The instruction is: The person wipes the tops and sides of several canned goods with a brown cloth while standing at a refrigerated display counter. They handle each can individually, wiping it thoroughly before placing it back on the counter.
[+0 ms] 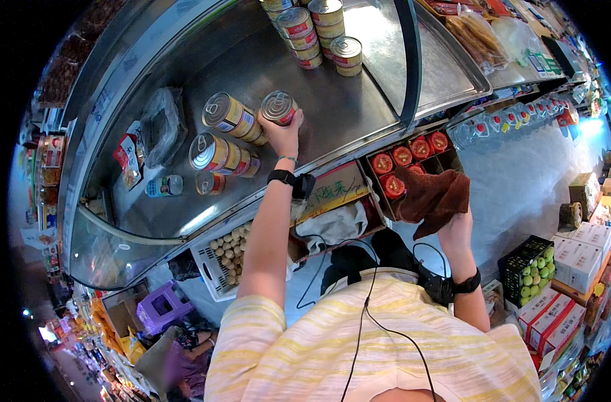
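Note:
My left hand (284, 131) is closed around a food can (279, 106) with a ring-pull lid, over the metal counter (325, 110). Just left of it stand two stacks of similar cans, one stack (232, 118) touching or nearly touching the fingers and the other stack (222, 155) nearer to me. A single short can (210, 183) stands beside the nearer stack. More stacked cans (299, 35) are at the far side of the counter. My right hand (455, 226) grips a brown cloth (433, 196) above a cardboard box of red-lidded containers (382, 164).
A clear plastic bag (162, 125), a red and white packet (129, 156) and a small bottle (163, 186) lie on the counter's left part. Curved glass borders it. Below are a white crate (210, 271) and a purple stool (163, 307); a person (185, 357) is at lower left.

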Action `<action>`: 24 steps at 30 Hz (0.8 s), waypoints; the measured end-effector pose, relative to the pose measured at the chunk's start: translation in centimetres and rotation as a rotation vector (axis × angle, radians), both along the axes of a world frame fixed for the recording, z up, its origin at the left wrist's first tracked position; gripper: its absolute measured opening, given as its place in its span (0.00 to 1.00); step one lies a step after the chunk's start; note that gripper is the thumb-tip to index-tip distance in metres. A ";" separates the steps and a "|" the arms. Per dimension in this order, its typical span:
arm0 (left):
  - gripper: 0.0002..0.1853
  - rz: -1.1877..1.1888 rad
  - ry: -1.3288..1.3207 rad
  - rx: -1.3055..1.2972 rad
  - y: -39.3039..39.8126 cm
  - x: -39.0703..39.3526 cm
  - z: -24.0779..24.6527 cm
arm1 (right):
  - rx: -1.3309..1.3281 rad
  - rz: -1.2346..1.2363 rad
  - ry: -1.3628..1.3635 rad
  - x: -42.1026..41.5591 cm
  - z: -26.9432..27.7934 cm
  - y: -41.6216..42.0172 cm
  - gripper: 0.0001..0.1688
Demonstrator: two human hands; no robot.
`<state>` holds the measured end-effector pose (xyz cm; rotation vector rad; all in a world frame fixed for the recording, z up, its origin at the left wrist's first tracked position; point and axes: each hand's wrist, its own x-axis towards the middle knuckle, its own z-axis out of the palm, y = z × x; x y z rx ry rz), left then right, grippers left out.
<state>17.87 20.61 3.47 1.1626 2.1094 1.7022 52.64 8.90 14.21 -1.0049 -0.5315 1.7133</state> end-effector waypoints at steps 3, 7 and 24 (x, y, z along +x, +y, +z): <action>0.44 -0.083 -0.021 0.021 0.0 -0.7 -0.8 | -0.010 0.005 0.101 -0.4 0.2 0.9 0.24; 0.45 0.020 0.111 0.030 -1.5 2.6 -0.8 | 0.327 0.072 -0.487 -0.9 1.1 1.6 0.31; 0.50 -0.156 0.084 0.007 18.5 8.0 -2.8 | 0.524 0.042 -0.737 3.0 2.2 1.9 0.49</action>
